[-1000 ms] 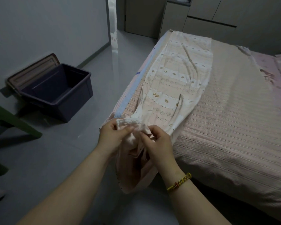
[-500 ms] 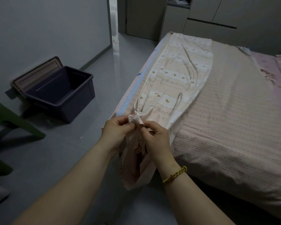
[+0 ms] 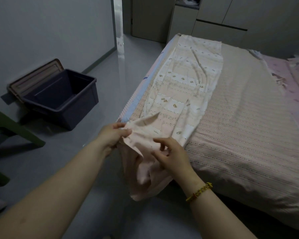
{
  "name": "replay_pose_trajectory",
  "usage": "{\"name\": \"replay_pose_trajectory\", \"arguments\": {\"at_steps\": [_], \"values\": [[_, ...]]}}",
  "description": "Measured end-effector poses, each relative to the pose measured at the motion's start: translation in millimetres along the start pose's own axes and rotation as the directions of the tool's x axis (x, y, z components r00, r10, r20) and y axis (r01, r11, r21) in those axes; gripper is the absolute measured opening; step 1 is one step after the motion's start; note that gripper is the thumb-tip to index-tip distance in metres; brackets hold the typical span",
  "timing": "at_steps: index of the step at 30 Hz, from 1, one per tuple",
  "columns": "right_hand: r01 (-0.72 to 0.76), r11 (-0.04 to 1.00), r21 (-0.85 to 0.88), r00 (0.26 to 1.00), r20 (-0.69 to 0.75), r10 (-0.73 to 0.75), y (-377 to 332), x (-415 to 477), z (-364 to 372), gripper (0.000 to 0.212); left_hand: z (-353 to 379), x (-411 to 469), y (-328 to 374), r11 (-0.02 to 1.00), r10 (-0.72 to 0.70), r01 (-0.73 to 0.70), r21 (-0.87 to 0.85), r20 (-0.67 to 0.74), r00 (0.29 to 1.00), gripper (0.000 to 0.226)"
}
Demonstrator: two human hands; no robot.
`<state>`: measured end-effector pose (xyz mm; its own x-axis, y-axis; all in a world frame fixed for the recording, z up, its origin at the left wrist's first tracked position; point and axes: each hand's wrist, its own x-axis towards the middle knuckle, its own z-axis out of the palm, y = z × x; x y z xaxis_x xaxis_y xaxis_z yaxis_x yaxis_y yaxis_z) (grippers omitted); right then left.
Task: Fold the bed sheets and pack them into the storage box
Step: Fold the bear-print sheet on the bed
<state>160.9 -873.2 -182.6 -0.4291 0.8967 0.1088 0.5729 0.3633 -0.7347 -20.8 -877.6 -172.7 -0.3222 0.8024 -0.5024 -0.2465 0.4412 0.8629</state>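
The left hand pinches the near edge of a long, pale pink and cream patterned bed sheet. The right hand, with a yellow beaded bracelet on its wrist, rests loose, spread fingers on the same end. This end hangs over the corner of the bed; the rest lies along the striped woven cover's left side. On the glossy grey floor stands 1 dark blue plastic storage box, open, against the wall. Its brown lid leans behind it, and a green plastic chair stands nearby.
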Motion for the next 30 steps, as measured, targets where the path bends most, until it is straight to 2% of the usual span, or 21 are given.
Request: {"name": "replay_pose_trajectory", "arguments": {"at_steps": [4,7,10,12,17,20,23,24,26,28,29,30], "values": [[-0.180,0.976,-0.122,0.972,0.127,0.195,33,-30,-37,0.054,-43,0,1,0.967,0.155,-0.106,0.230,-0.204,0.967,0.038],[-0.280,0.911,-0.302,0.926,0.166,0.340,60,-58,-65,0.051,-72,-11,-3,0.916,0.227,-0.101,0.388,-0.294,0.928,0.035],[-0.458,0.828,-0.325,0.883,-0.060,0.465,85,-84,-92,0.040,-85,-26,-11,0.897,0.262,-0.100,0.431,-0.334,0.905,0.028],[-0.520,0.778,-0.352,0.854,-0.194,0.483,101,-101,-113,0.036,-83,-35,-16,0.908,0.269,-0.118,0.403,-0.344,0.899,0.027],[-0.591,0.706,-0.391,0.804,-0.358,0.475,130,-137,-167,0.030,-62,-60,-20,0.931,0.298,-0.184,0.316,-0.362,0.883,0.032],[-0.614,0.694,-0.377,0.784,-0.395,0.479,147,-153,-180,0.026,-55,-69,-32,0.946,0.264,-0.156,0.284,-0.394,0.881,0.038],[-0.694,0.647,-0.317,0.719,-0.247,0.650,164,-183,-174,0.026,-54,-77,-65,0.958,0.139,-0.017,0.285,-0.414,0.899,0.041],[-0.718,0.642,-0.268,0.693,-0.200,0.692,169,-196,-170,0.031,-52,-79,-78,0.948,0.096,0.042,0.316,-0.409,0.908,0.040],[-0.767,0.632,-0.114,0.641,-0.200,0.741,172,-216,-163,0.036,-44,-82,-97,0.902,0.051,0.117,0.416,-0.373,0.926,0.033],[-0.791,0.611,0.017,0.588,-0.253,0.768,163,-220,-158,0.034,-25,-85,-95,0.839,0.073,0.107,0.534,-0.305,0.950,0.019],[-0.790,0.609,0.070,0.573,-0.268,0.774,156,-215,-157,0.033,-15,-86,-86,0.809,0.098,0.081,0.582,-0.269,0.958,0.018],[-0.773,0.625,0.107,0.584,-0.266,0.767,146,-203,-159,0.034,-4,-86,-73,0.782,0.130,0.044,0.622,-0.231,0.964,0.017]]}}
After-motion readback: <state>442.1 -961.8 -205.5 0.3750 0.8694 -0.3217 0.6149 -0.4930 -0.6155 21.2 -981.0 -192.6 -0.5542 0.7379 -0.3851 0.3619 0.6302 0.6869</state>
